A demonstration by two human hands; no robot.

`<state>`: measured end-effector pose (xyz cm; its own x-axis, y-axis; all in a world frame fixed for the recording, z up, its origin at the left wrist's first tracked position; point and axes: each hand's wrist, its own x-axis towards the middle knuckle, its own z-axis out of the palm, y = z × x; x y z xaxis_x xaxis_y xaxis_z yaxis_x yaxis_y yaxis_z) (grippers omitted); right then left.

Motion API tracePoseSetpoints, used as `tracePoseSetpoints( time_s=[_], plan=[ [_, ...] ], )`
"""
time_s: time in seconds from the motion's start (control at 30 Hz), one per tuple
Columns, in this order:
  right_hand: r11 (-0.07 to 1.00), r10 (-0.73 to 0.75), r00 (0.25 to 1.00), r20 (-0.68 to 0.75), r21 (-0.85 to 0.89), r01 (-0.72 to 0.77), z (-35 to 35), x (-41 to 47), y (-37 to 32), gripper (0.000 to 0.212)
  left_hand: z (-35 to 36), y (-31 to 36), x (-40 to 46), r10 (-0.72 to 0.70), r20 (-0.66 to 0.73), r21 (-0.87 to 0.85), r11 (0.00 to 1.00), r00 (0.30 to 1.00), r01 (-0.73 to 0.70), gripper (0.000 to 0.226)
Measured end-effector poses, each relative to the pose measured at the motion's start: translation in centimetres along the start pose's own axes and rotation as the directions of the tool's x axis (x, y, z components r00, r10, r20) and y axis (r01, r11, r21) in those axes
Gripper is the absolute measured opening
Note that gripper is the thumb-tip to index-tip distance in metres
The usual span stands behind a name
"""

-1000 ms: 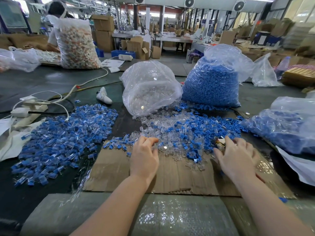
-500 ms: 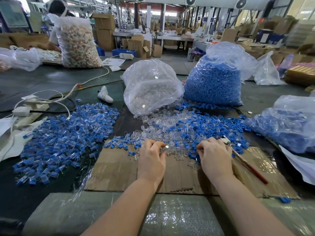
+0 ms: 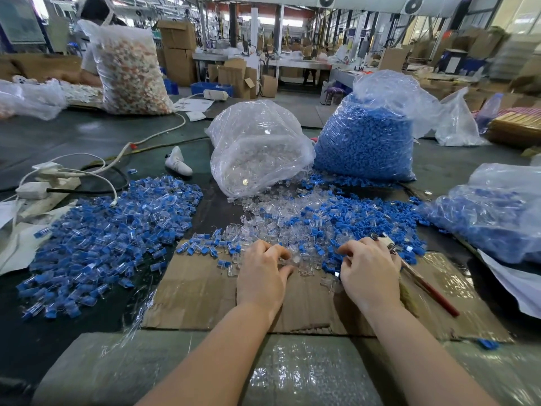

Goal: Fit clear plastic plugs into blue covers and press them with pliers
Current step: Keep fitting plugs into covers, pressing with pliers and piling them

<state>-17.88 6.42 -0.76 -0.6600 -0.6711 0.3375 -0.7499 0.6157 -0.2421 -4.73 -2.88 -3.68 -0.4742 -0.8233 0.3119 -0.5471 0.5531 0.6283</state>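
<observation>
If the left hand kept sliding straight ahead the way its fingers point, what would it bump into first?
Probably the mixed pile of clear plugs and blue covers, right at the left hand's fingertips. Farther on stands the bag of clear plugs.

hands at mixed plug pile, pliers beside right

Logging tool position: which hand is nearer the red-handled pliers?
Right. The right hand lies against the red-handled pliers, which pass under its fingers; the left hand is across the cardboard sheet.

finished pile left of cardboard, two bags behind, pliers right
</observation>
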Motion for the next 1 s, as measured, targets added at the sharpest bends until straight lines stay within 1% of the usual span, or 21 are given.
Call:
tracePoseSetpoints(
  time_s=[0.13, 0.2, 0.27, 0.33, 0.43, 0.53, 0.63, 0.77, 0.87, 0.93, 1.0],
  plan=[
    [1.0, -0.007, 0.999, -0.046, 0.03, 0.008, 0.4, 0.2, -0.3, 0.017, -0.3, 0.0, -0.2, 0.051, -0.008, -0.043, 0.998, 0.999, -0.051, 0.016],
    [0.999, -0.01, 0.998, -0.066, 0.045, 0.013, 0.6, 0.4, -0.6, 0.021, -0.4, 0.0, -0.4, 0.08, -0.017, -0.062, 0.995, 0.997, -0.081, 0.012],
    [0.999, -0.018, 0.999, -0.049, 0.04, 0.02, 0.8, 0.8, -0.8, 0.027, -0.6, 0.1, -0.6, 0.089, -0.015, -0.088, 0.992, 0.996, -0.09, 0.01],
    [0.999, -0.028, 0.999, -0.024, 0.03, 0.028, 0.9, 1.1, -1.0, 0.028, -0.7, 0.0, -0.7, 0.082, 0.002, -0.12, 0.99, 0.997, -0.081, 0.01],
    [0.999, -0.048, 0.999, -0.026, -0.005, 0.047, 0.9, 1.6, -1.1, 0.021, -0.7, 0.1, -0.8, 0.073, 0.031, -0.142, 0.988, 0.997, -0.068, 0.011],
    [0.998, -0.059, 0.998, -0.022, -0.037, 0.058, 0.8, 1.7, -1.3, 0.02, -0.8, 0.1, -0.8, 0.069, 0.043, -0.151, 0.987, 0.997, -0.062, 0.013],
    [0.998, -0.065, 0.998, -0.024, -0.012, 0.064, 0.8, 1.5, -1.3, 0.02, -0.9, 0.1, -0.8, 0.064, 0.022, -0.15, 0.987, 0.998, -0.06, 0.012],
    [0.997, -0.076, 0.997, 0.014, -0.022, 0.077, 0.8, 1.3, -1.3, 0.016, -1.0, 0.1, -0.9, 0.059, 0.018, -0.144, 0.988, 0.998, -0.056, 0.012],
    [0.997, -0.079, 0.997, 0.008, 0.0, 0.079, 0.7, 1.2, -1.3, 0.007, -1.1, 0.1, -0.9, 0.056, 0.016, -0.146, 0.988, 0.998, -0.053, 0.012],
    [0.996, -0.089, 0.996, 0.011, 0.017, 0.089, 0.7, 1.1, -1.3, 0.008, -1.1, 0.1, -0.8, 0.042, 0.006, -0.161, 0.986, 0.999, -0.041, 0.011],
    [0.992, -0.109, 0.994, -0.021, 0.058, 0.11, 0.6, 0.8, -1.2, 0.009, -1.1, 0.1, -0.9, 0.023, 0.007, -0.179, 0.984, 1.0, -0.022, 0.011]
  ],
)
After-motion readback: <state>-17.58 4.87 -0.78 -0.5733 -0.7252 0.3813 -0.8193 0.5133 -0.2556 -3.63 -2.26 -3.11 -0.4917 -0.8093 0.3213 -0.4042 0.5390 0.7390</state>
